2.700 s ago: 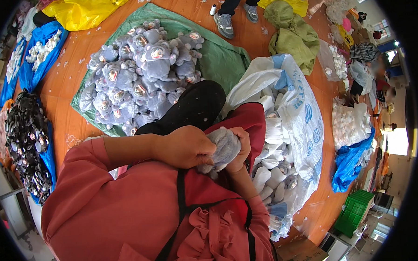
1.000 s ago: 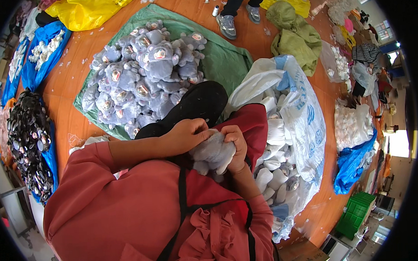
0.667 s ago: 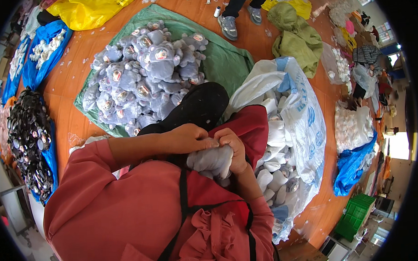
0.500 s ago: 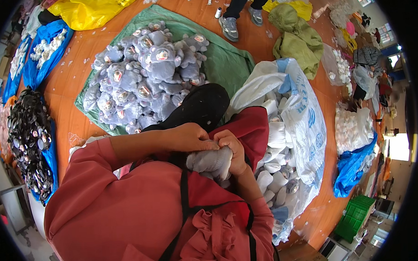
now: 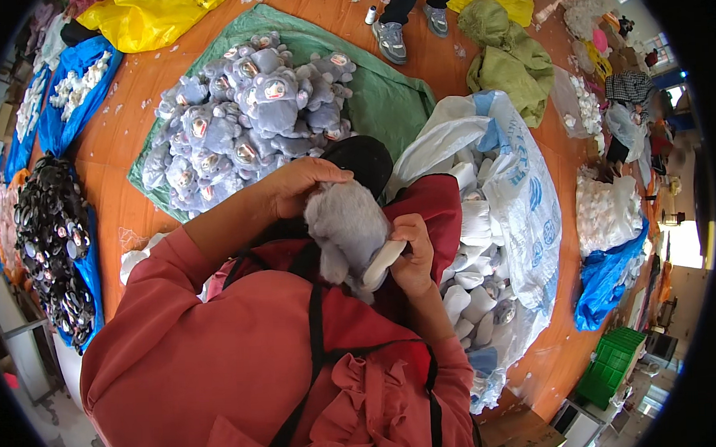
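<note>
A grey plush toy (image 5: 346, 224) is held over my lap, its furry rounded side facing up. At its upper left edge, my left hand (image 5: 304, 184) grips the fur between thumb and fingers. My right hand (image 5: 412, 257) pinches a pale, flat, elongated piece (image 5: 384, 264) at the toy's lower right. Whether that piece is sewn to the toy or separate I cannot tell. The toy's face is not in sight.
Ahead, a heap of grey plush toys (image 5: 277, 107) lies on a green sheet (image 5: 385, 102). By my right side stands an open white sack (image 5: 525, 208) of white and grey plush pieces. Dark pieces (image 5: 51, 245) are piled at left. Another person's shoes (image 5: 391, 40) are beyond the sheet.
The toy has been raised and turned, showing more of its grey fur. My hands have moved apart: the left up and leftward, the right slightly lower, now holding the pale piece.
</note>
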`<action>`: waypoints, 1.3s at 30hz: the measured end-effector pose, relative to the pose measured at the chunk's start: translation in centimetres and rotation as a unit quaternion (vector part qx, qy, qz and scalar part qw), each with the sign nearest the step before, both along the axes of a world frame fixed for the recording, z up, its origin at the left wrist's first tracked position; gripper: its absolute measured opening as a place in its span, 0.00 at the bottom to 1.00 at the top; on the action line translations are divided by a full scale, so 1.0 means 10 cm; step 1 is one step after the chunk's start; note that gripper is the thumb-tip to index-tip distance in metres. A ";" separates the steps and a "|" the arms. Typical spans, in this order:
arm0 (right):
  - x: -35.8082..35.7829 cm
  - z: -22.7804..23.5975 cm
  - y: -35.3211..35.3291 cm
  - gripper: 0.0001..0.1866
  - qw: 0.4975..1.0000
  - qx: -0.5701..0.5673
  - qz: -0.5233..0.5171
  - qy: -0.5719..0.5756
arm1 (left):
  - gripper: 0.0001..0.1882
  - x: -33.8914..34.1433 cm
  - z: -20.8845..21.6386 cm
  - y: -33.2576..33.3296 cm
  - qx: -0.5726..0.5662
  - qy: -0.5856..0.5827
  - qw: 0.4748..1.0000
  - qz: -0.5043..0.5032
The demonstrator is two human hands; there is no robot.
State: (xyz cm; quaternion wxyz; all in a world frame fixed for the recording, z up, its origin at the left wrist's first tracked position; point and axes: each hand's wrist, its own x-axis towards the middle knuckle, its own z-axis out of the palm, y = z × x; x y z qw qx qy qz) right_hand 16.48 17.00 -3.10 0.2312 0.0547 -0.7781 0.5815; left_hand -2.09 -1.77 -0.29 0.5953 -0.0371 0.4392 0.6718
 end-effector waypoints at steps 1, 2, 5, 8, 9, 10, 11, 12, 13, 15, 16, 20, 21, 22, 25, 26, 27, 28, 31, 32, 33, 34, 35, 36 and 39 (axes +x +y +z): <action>0.00 0.00 -0.01 0.21 1.000 -0.008 0.008 0.001 | 0.08 -0.02 0.00 -0.02 0.002 -0.016 1.000 0.022; 0.00 -0.01 -0.02 0.21 1.000 -0.017 0.016 0.001 | 0.09 -0.02 -0.02 -0.03 0.005 -0.021 0.999 0.029; 0.00 -0.01 0.00 0.21 0.997 -0.033 0.063 -0.017 | 0.10 -0.04 0.02 -0.03 0.016 -0.034 0.999 0.031; -0.03 0.03 0.04 0.21 0.991 -0.033 0.112 -0.058 | 0.10 -0.06 0.03 -0.04 0.020 -0.060 0.997 0.035; -0.03 0.06 0.05 0.21 0.989 -0.032 0.127 -0.073 | 0.10 -0.06 0.02 -0.04 0.017 -0.065 0.997 0.040; -0.04 0.10 0.05 0.21 0.985 -0.035 0.142 -0.096 | 0.10 -0.06 -0.01 -0.04 0.014 -0.070 0.996 0.046; -0.05 0.16 0.06 0.22 0.980 -0.039 0.157 -0.119 | 0.10 -0.06 -0.03 -0.03 0.012 -0.076 0.996 0.052; -0.06 0.18 0.06 0.22 0.974 -0.042 0.172 -0.142 | 0.10 -0.06 -0.06 -0.04 0.008 -0.081 0.995 0.054; -0.07 0.17 0.08 0.22 0.972 -0.038 0.187 -0.137 | 0.10 -0.07 -0.09 -0.04 0.004 -0.087 0.995 0.055; -0.09 0.15 0.12 0.21 0.968 -0.030 0.216 -0.127 | 0.10 -0.09 -0.14 -0.04 -0.001 -0.102 0.993 0.065; -0.10 0.17 0.11 0.21 0.966 -0.036 0.220 -0.128 | 0.10 -0.11 -0.15 -0.04 -0.002 -0.112 0.991 0.075; -0.10 0.21 0.02 0.19 0.971 -0.054 0.192 -0.130 | 0.12 -0.18 -0.33 -0.10 0.030 -0.166 0.981 0.091; -0.09 0.18 0.00 0.18 0.974 -0.058 0.174 -0.130 | 0.12 -0.17 -0.39 -0.12 0.047 -0.180 0.978 0.094; -0.09 0.14 -0.01 0.17 0.978 -0.048 0.165 -0.115 | 0.13 -0.15 -0.39 -0.13 0.062 -0.193 0.974 0.098; -0.09 0.04 -0.04 0.16 0.989 -0.026 0.121 -0.082 | 0.12 -0.09 -0.22 -0.19 0.075 -0.155 0.978 0.119; -0.08 0.01 -0.06 0.16 0.992 -0.023 0.095 -0.079 | 0.12 -0.08 -0.14 -0.20 0.073 -0.130 0.981 0.127; -0.06 -0.02 -0.08 0.16 0.994 -0.020 0.069 -0.076 | 0.12 -0.10 -0.19 -0.22 0.055 -0.145 0.980 0.123; -0.06 -0.07 -0.10 0.16 0.998 -0.016 0.029 -0.058 | 0.12 -0.13 -0.23 -0.26 0.036 -0.159 0.979 0.122; -0.07 -0.15 -0.15 0.15 0.997 -0.007 -0.081 -0.011 | 0.11 -0.08 -0.21 -0.31 0.011 -0.113 0.984 0.138; -0.09 -0.13 -0.16 0.15 0.994 -0.006 -0.109 -0.002 | 0.11 -0.03 -0.17 -0.31 0.009 -0.083 0.986 0.146; -0.10 -0.12 -0.17 0.15 0.991 -0.006 -0.136 0.008 | 0.11 -0.02 -0.17 -0.32 -0.015 -0.061 0.986 0.152; -0.11 -0.15 -0.18 0.14 0.989 -0.013 -0.147 0.013 | 0.11 0.00 -0.17 -0.35 -0.039 -0.040 0.986 0.158; -0.12 -0.19 -0.19 0.14 0.988 -0.021 -0.155 0.009 | 0.11 -0.01 -0.18 -0.39 -0.062 -0.018 0.984 0.164; -0.14 -0.22 -0.19 0.13 0.986 -0.028 -0.163 0.005 | 0.10 -0.02 -0.19 -0.43 -0.091 0.018 0.986 0.140; -0.19 -0.24 -0.19 0.14 0.988 -0.032 -0.149 0.024 | 0.08 -0.09 -0.17 -0.56 -0.181 0.210 0.959 0.062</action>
